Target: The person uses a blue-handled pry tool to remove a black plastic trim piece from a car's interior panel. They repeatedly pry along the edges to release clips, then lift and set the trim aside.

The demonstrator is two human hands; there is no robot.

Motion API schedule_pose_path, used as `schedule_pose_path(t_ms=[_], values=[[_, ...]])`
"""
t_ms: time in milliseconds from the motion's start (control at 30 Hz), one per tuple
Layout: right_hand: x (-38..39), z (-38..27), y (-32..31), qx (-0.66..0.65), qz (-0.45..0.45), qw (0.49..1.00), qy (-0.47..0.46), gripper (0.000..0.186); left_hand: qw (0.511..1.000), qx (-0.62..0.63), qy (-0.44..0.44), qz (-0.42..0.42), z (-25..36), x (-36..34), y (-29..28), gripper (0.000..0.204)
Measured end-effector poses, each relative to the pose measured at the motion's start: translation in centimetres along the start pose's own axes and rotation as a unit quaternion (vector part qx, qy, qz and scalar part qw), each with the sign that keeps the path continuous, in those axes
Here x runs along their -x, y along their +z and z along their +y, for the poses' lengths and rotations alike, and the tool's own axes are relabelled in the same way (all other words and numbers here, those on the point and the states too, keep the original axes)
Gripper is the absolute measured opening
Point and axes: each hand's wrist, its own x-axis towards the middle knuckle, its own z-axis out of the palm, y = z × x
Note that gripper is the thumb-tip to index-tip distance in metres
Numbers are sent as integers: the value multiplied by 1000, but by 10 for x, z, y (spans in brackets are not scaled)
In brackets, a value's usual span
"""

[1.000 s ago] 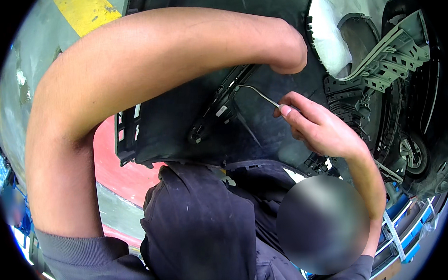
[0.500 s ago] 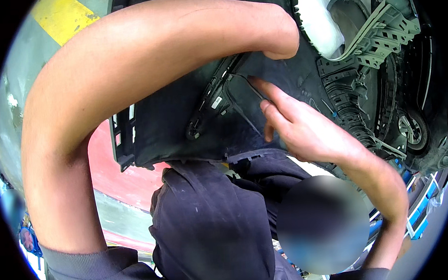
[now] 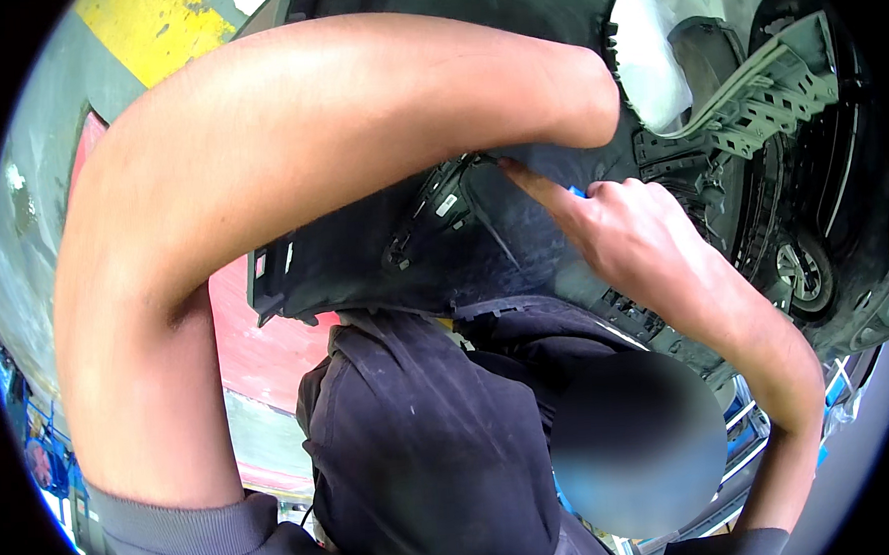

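A large black moulded plastic car part (image 3: 335,272), which looks like the inside of a bumper cover, lies across my lap. On it sits a narrow black bracket (image 3: 440,213) with a small white label, and a thin dark cable (image 3: 497,237) runs beside it. My right hand (image 3: 626,235) is turned back-up, its index finger stretched to the bracket's upper end and its other fingers curled. A bit of blue (image 3: 578,191) shows at those curled fingers; its kind is hidden. My left arm reaches across above the panel; its wrist bends away at my left hand (image 3: 593,112), whose fingers are out of sight.
Dark cloth over my legs (image 3: 421,427) is below the panel's near edge. To the right are white wrapping (image 3: 646,65), a grey-green slotted strip (image 3: 775,114) and a car wheel (image 3: 806,272). A yellow stripe (image 3: 156,37) and a red area (image 3: 259,335) mark the floor.
My right hand has rolled from a thumb-and-finger hold at the thin dark cable to knuckles up, index finger extended. Blue now shows by its fingers. The whole view has shifted slightly.
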Motion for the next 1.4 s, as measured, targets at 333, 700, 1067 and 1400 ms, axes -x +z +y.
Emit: schedule_pose_path(t_ms=[333, 700, 1067, 1400], values=[[-11, 2, -22, 28, 24, 998, -44, 76, 997, 18, 79, -15, -13, -16, 9, 21], [-25, 18, -28, -319, -160, 926, 120, 49, 995, -29, 29, -87, -4, -46, 16, 24], [-12, 6, -9, 77, 58, 994, -44, 59, 999, -6, 14, -36, -17, -36, 20, 20], [17, 24, 38, -124, 96, 988, 1, 45, 999, -1, 17, -47, -21, -30, 27, 17]])
